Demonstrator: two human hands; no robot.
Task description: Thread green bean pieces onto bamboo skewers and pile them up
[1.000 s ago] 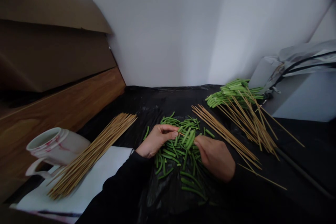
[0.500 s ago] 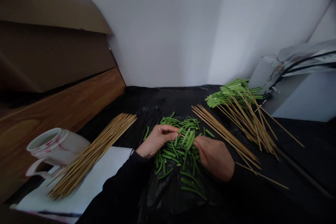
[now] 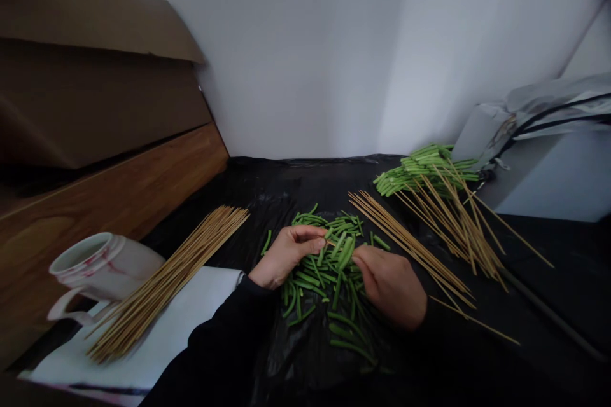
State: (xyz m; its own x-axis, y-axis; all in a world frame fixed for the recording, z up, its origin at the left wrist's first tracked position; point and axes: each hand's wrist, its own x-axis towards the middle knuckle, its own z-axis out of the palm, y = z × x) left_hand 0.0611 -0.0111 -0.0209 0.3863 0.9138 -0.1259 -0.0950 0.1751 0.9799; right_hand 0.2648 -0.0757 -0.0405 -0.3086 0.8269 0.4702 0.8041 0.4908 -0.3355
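My left hand [image 3: 286, 254] pinches a short green bean piece between thumb and fingers at the front end of a skewer. Several cut bean pieces [image 3: 345, 250] sit side by side along that skewer, between my two hands. My right hand [image 3: 394, 286] is closed around the thin bamboo skewer [image 3: 477, 320], whose long rear end sticks out to the lower right; the gripped stretch is hidden by the fingers. Loose cut green beans [image 3: 305, 280] lie spread beneath both hands on black plastic sheeting [image 3: 296, 184].
A thick bundle of bare skewers [image 3: 172, 283] rests on white paper [image 3: 157, 356], beside a white mug [image 3: 107, 267] on the left. At right lie more bare skewers [image 3: 410, 245] and a stack of bean-loaded skewers [image 3: 429, 168]. A cardboard box [image 3: 95, 95] stands at left.
The skewer's rear end has slid slightly to the left, towards my left hand. Both hands stay in almost the same place.
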